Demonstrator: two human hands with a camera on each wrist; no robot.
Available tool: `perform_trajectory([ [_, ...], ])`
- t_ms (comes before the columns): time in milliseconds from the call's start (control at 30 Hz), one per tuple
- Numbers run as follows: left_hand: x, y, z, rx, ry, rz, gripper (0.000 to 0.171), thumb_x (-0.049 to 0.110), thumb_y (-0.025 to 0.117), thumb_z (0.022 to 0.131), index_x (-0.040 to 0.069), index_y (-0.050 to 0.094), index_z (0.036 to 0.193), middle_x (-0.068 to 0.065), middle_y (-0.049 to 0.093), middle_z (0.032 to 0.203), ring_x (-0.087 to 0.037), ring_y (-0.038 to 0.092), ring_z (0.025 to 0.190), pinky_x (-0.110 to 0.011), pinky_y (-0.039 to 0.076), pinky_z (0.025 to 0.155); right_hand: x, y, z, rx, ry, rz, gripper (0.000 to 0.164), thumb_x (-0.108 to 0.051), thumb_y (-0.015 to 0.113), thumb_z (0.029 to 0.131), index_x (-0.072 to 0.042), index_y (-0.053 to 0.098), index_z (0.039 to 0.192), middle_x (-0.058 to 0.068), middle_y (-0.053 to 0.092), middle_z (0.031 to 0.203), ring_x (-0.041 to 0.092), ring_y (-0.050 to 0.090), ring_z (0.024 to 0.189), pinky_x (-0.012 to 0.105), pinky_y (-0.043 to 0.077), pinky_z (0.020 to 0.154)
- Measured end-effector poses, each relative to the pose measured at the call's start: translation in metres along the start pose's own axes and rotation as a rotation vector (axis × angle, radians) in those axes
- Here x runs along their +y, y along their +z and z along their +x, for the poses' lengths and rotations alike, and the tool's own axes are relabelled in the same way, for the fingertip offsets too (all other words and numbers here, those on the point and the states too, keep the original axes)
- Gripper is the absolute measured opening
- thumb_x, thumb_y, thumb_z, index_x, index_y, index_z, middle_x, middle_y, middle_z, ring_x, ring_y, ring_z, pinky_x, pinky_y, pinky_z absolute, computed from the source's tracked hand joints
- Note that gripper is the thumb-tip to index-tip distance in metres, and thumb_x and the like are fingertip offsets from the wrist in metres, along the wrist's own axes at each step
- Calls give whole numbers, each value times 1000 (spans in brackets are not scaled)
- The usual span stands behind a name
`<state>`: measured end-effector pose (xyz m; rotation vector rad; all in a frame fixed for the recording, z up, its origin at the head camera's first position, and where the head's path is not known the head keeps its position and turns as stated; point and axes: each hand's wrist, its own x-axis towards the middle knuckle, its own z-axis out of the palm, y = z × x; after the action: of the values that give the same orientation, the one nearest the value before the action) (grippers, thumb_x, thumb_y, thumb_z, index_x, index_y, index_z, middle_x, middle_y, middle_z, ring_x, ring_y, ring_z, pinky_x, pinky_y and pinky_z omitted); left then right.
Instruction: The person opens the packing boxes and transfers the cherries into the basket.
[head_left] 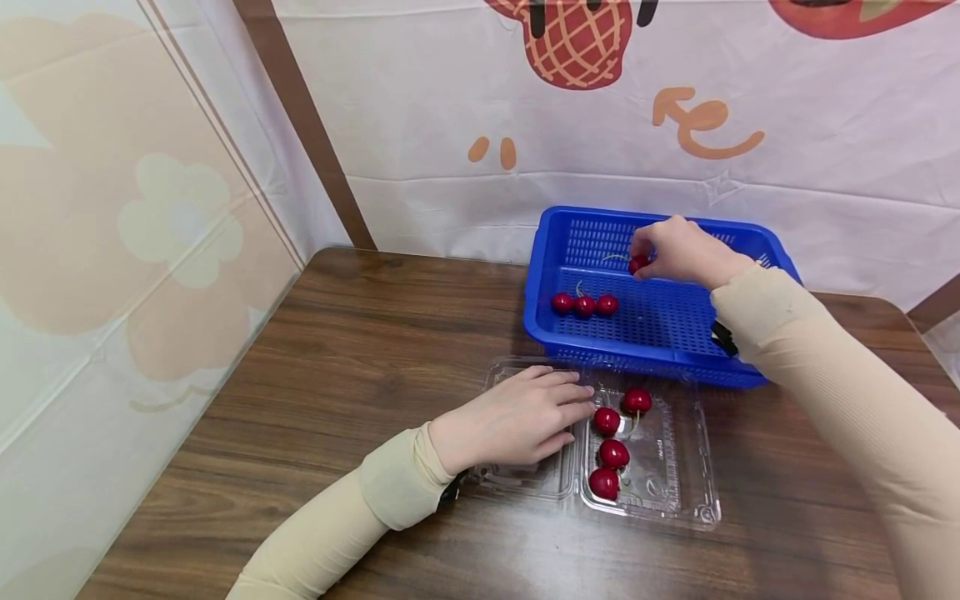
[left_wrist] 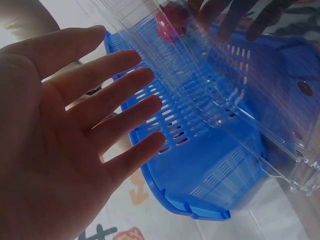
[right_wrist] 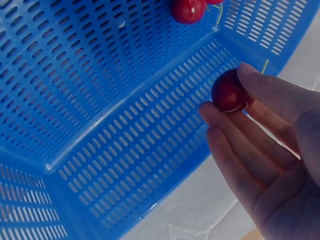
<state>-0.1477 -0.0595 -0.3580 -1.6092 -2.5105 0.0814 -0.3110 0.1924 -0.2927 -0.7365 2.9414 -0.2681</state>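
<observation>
In the head view, my right hand (head_left: 686, 248) is over the blue basket (head_left: 534, 287) and pinches a dark red cherry (right_wrist: 230, 91) between thumb and fingers; a green stem sticks out. Three more cherries (head_left: 584, 306) lie in a row on the basket's floor at its left. My left hand (head_left: 517, 417), fingers straight, is over the left half of a clear plastic clamshell box (head_left: 693, 492); whether it presses on the plastic I cannot tell. Several cherries (head_left: 613, 454) sit in the box's right half, just beyond the left fingertips.
The box lies opened flat on a brown wood-grain table (head_left: 360, 358), directly in front of the basket. A printed white cloth (head_left: 420, 125) hangs behind the table and another sheet (head_left: 112, 250) hangs at the left. The basket's far rim is close to the back cloth.
</observation>
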Motion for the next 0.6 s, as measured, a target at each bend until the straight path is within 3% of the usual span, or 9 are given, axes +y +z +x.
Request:
perform_trajectory([
  [600,0,1,0,-3,-1,0,44,34,53,89,15,56,129,-2,54,133,-22,41,126,-39,33,107,6,14,10,-77,60,-8,27,-15,75,73,-2,66,94,15,67,91,25,60,81,47,53,75],
])
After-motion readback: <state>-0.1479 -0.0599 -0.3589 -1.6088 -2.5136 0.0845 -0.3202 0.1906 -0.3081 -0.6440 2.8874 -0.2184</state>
